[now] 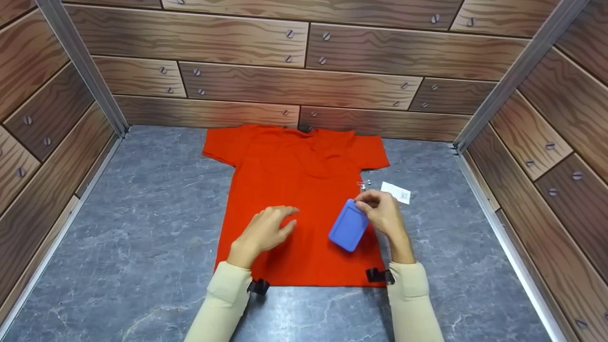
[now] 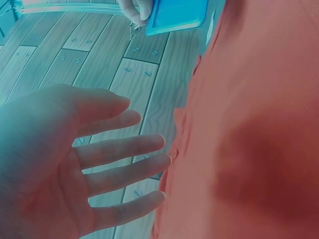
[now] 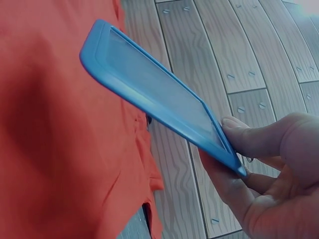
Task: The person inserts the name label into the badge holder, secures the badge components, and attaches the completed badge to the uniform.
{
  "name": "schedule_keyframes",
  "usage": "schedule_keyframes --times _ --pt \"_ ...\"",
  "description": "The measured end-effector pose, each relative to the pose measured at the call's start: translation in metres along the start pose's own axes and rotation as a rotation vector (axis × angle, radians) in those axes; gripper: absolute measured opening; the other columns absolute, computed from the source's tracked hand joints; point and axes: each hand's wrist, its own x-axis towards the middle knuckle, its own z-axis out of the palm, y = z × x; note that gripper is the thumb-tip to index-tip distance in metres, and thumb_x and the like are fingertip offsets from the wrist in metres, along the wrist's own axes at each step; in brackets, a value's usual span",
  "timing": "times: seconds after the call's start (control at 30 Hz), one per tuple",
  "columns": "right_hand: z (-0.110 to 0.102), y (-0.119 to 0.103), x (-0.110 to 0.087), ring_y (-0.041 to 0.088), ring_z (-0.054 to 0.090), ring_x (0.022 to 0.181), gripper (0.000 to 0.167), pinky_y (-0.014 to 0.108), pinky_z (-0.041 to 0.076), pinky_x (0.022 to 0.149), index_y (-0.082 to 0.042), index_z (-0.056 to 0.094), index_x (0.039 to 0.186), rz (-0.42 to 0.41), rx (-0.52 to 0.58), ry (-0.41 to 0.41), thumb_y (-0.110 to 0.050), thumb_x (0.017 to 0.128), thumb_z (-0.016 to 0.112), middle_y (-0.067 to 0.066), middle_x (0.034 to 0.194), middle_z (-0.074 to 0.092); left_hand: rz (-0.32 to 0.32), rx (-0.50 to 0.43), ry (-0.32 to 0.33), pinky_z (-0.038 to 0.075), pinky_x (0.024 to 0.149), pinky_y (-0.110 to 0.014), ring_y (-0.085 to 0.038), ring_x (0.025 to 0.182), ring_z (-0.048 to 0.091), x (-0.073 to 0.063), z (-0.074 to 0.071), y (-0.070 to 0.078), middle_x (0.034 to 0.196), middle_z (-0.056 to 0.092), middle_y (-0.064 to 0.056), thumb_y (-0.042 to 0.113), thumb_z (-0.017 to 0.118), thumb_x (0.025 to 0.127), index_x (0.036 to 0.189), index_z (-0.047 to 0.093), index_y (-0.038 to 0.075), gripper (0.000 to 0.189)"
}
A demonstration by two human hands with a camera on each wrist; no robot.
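Observation:
A blue card holder (image 1: 349,227) with a raised rim hangs tilted above the lower right of a red T-shirt (image 1: 304,190). By its upper corner, my right hand (image 1: 384,211) pinches it between thumb and fingers; the right wrist view shows the thumb on the holder's (image 3: 159,89) framed face. A small clip with a clear strap (image 1: 364,184) shows just beyond the fingers. Over the middle of the shirt is my left hand (image 1: 266,230), fingers spread and slightly bent, holding nothing. In the left wrist view, its palm (image 2: 60,184) and separated fingers are visible.
The shirt lies flat on a grey marbled table (image 1: 156,213), collar toward the back wall (image 1: 247,78). A white card (image 1: 396,192) lies right of the shirt, beyond my right hand. Wood-patterned panels with metal edge strips (image 1: 513,285) enclose the table at both sides.

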Motion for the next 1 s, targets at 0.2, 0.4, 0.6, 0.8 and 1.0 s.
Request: schedule_keyframes --times 0.2,0.4,0.6,0.8,1.0 --pt "0.005 -0.005 -0.002 0.016 0.067 0.078 0.004 0.015 0.050 0.072 0.002 0.078 0.092 0.002 -0.028 -0.002 0.003 0.089 0.075 0.018 0.091 0.077 -0.003 0.008 -0.005 0.053 0.108 -0.047 -0.029 0.127 0.065 0.001 0.001 -0.001 0.138 0.068 -0.010 0.024 0.064 0.103 0.137 0.066 0.008 0.038" --pt "0.009 -0.008 -0.003 0.021 0.069 0.080 0.004 0.016 0.052 0.073 0.001 0.078 0.092 -0.013 -0.049 0.008 0.001 0.090 0.075 0.016 0.091 0.077 -0.007 0.016 -0.007 0.053 0.108 -0.047 -0.028 0.127 0.065 0.002 0.003 -0.003 0.138 0.068 -0.009 0.025 0.064 0.103 0.137 0.066 0.009 0.038" --pt "0.016 -0.010 -0.006 0.019 0.067 0.076 0.004 0.017 0.052 0.072 0.002 0.078 0.092 -0.053 -0.048 0.014 0.002 0.089 0.075 0.016 0.089 0.077 -0.001 0.016 -0.010 0.054 0.107 -0.047 -0.028 0.126 0.066 0.001 0.004 -0.004 0.137 0.069 -0.009 0.023 0.064 0.102 0.136 0.067 0.009 0.036" --pt "0.020 -0.016 -0.008 0.022 0.069 0.076 0.004 0.021 0.054 0.072 0.001 0.078 0.092 -0.091 -0.041 0.018 0.003 0.090 0.074 0.014 0.087 0.077 0.015 0.015 -0.017 0.054 0.106 -0.048 -0.028 0.126 0.066 0.002 0.006 -0.002 0.136 0.069 -0.011 0.022 0.064 0.102 0.136 0.067 0.007 0.036" --pt "0.022 -0.022 -0.010 0.024 0.071 0.077 0.004 0.023 0.056 0.073 -0.001 0.078 0.093 -0.092 -0.021 0.014 0.001 0.090 0.076 0.014 0.088 0.077 0.019 0.025 -0.023 0.055 0.105 -0.046 -0.027 0.124 0.067 0.003 0.009 0.000 0.135 0.070 -0.010 0.024 0.064 0.103 0.136 0.067 0.008 0.037"
